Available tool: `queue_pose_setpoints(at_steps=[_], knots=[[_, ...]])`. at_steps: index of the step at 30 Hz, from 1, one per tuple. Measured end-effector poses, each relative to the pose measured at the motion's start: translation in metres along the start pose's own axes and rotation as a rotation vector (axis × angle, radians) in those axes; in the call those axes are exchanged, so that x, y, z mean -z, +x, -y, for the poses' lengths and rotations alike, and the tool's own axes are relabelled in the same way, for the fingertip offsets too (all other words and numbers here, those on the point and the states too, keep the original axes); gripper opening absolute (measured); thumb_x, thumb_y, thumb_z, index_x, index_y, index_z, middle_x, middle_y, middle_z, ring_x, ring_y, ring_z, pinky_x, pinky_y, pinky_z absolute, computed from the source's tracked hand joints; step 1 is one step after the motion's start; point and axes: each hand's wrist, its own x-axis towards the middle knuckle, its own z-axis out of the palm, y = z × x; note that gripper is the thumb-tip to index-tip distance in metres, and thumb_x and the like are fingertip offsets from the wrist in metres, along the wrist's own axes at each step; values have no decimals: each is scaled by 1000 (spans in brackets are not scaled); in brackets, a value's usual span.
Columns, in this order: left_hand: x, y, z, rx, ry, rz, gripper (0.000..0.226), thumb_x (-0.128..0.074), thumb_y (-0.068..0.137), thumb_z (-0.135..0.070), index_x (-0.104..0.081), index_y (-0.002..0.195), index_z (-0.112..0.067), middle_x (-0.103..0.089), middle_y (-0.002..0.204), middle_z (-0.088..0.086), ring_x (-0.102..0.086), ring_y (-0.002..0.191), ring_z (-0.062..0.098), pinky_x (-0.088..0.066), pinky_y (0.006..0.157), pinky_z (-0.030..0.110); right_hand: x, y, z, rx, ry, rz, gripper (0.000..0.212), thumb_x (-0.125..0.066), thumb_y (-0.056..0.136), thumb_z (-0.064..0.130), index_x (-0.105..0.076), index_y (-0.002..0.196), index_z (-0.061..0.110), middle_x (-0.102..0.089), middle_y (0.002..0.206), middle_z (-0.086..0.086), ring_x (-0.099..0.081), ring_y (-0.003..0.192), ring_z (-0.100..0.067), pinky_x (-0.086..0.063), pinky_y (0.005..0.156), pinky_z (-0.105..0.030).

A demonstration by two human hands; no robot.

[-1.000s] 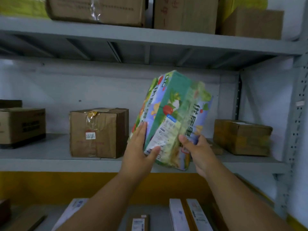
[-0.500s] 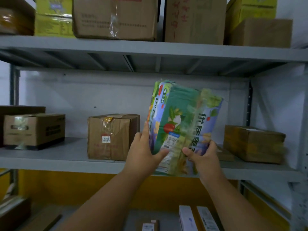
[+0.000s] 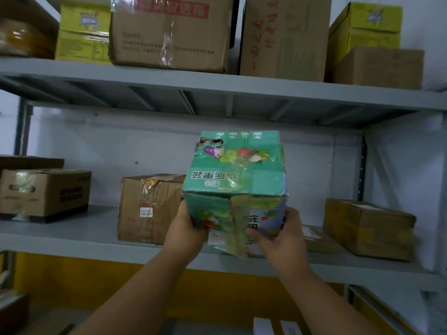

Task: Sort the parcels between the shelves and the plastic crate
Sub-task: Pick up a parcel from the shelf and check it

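Far left on the middle shelf (image 3: pixel 72 235) sits a printed brown carton (image 3: pixel 46 193), its lettering too blurred to read, with a darker box (image 3: pixel 29 162) behind it that runs out of view at the edge. Above, on the top shelf (image 3: pixel 217 84), a yellow carton (image 3: pixel 82 35) stands beside a large taped brown box (image 3: pixel 169 32) whose top is cut off by the frame. Further along the middle shelf stands a crumpled brown parcel (image 3: pixel 150 209) with a small white label; its right side is hidden behind the green box. The left hand (image 3: pixel 186 232) grips the lower left corner of that green printed box (image 3: pixel 235 177), fingers tucked out of sight on the far side. The box is held up in front of the middle shelf, tipped so its top face shows fruit pictures and upside-down lettering; loose, glossy tape over the near face smears the print. The right hand (image 3: pixel 281 239) holds the lower right corner, thumb across the front, fingertips wrapping the side. I cannot tell whether the box's bottom edge touches the shelf, since the hands cover it. Behind the right hand lies a flat parcel (image 3: pixel 314 240), mostly hidden, and beyond it a yellowish taped carton (image 3: pixel 367 228). Up top right, a tall box with red handwriting (image 3: pixel 283 37) and another yellow carton (image 3: pixel 365 25) are both cropped.
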Motion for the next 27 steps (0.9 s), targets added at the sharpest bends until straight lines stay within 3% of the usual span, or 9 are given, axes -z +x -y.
queue_pose_setpoints(at_steps=[5, 9, 13, 18, 20, 22, 23, 25, 27], knots=[[-6, 12, 10, 222, -420, -29, 65, -61, 76, 25, -56, 127, -15, -71, 111, 11, -67, 105, 34, -58, 86, 55, -10, 0, 13, 317, -492, -166, 81, -88, 71, 46, -53, 134, 11, -57, 128, -7, -52, 118, -24, -51, 97, -41], [-12, 11, 17, 397, -690, 56, 72, -43, 83, 30, -52, 138, -17, -63, 129, 17, -60, 116, 45, -54, 92, 60, -19, 5, 29, 542, -682, -175, 74, -80, 77, 53, -52, 133, 15, -58, 139, -8, -55, 125, -33, -44, 106, -49], [-19, 6, 21, 481, -774, 62, 70, -40, 87, 26, -54, 139, -18, -60, 134, 17, -59, 118, 45, -57, 83, 55, -23, 11, 37, 566, -751, -111, 67, -77, 80, 51, -55, 132, 13, -57, 142, -8, -54, 128, -37, -45, 106, -52], [-14, -1, 19, 525, -776, 49, 59, -40, 90, 20, -57, 131, -18, -67, 122, 15, -65, 106, 38, -58, 72, 46, -22, 11, 57, 482, -732, 14, 65, -63, 87, 54, -55, 140, 17, -53, 150, -2, -48, 136, -30, -40, 111, -50], [-6, 0, 11, 526, -787, 20, 44, -42, 91, 16, -53, 121, -14, -68, 97, 13, -64, 78, 27, -52, 61, 35, -16, 17, 69, 339, -647, 73, 55, -60, 94, 49, -52, 141, 21, -55, 145, -2, -50, 132, -26, -41, 109, -48], [4, 2, -2, 478, -747, 17, 30, -48, 93, 8, -50, 117, -10, -65, 71, 6, -55, 55, 17, -46, 56, 31, -8, 30, 81, 156, -467, 73, 42, -58, 94, 51, -54, 129, 28, -66, 125, -3, -62, 110, -26, -51, 94, -48], [9, 5, -7, 444, -728, 30, 28, -53, 94, 1, -51, 119, -9, -70, 71, 7, -61, 56, 17, -51, 61, 34, -4, 38, 86, 71, -355, 53, 32, -57, 93, 54, -55, 117, 32, -69, 111, -2, -67, 97, -25, -55, 87, -50], [21, 6, -20, 396, -706, 51, 31, -57, 96, -10, -56, 126, -9, -76, 87, 9, -71, 68, 20, -58, 67, 37, 5, 49, 93, -58, -117, 30, 20, -58, 94, 48, -58, 98, 28, -70, 96, 1, -66, 85, -20, -56, 88, -50], [30, 1, -34, 344, -687, 68, 29, -54, 99, -16, -59, 127, -8, -75, 81, 4, -69, 62, 14, -55, 58, 29, 13, 53, 96, -125, 124, 30, 15, -54, 102, 33, -62, 100, 21, -69, 96, -4, -64, 84, -17, -54, 87, -42]])
